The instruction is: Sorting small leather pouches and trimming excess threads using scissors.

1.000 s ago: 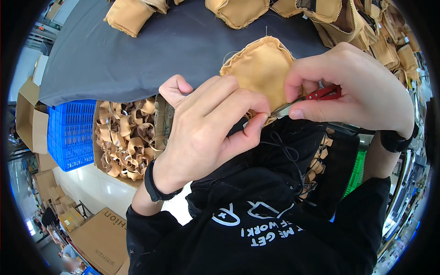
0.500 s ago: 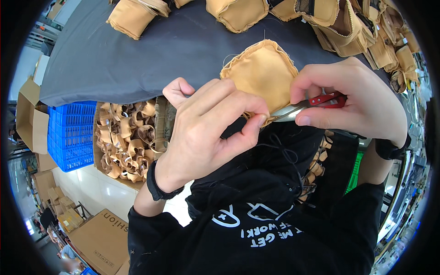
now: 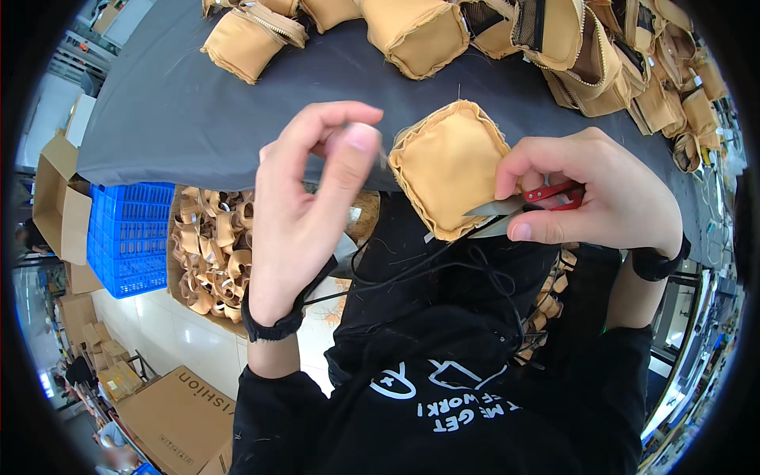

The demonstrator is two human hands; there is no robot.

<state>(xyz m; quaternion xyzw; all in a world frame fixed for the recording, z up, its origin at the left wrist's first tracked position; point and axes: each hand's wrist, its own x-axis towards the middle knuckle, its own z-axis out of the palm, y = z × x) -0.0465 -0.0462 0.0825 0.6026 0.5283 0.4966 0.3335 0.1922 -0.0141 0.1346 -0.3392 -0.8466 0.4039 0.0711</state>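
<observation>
- Left hand (image 3: 305,190) is displaced since the earlier frame: then at the lower edge of the tan fabric pouch (image 3: 451,166), it is now up and to the left, well apart from it.
- Left hand condition: fingers curled, thumb and forefinger near each other. A small blurred shape shows beside the fingertips; whether they grip it cannot be told.
- Right hand (image 3: 602,190) holds the red-handled snips (image 3: 558,192) between thumb and fingers.
- The blades (image 3: 492,208) stand apart; the upper one lies over the lower right part of the pouch.
- Pouch position: at the near edge of the dark grey table cover (image 3: 182,119), in front of the person, just left of the right hand. Its rim shows raw, frayed seam edges.
- Further tan pouches (image 3: 419,36), some with zippers, lie along the far side and far right of the cover.
- To the left, below the cover, are a blue crate (image 3: 131,261) and, just beside it, a heap of small tan pieces (image 3: 222,253).
- A black wristband (image 3: 273,324) encircles the left wrist.
</observation>
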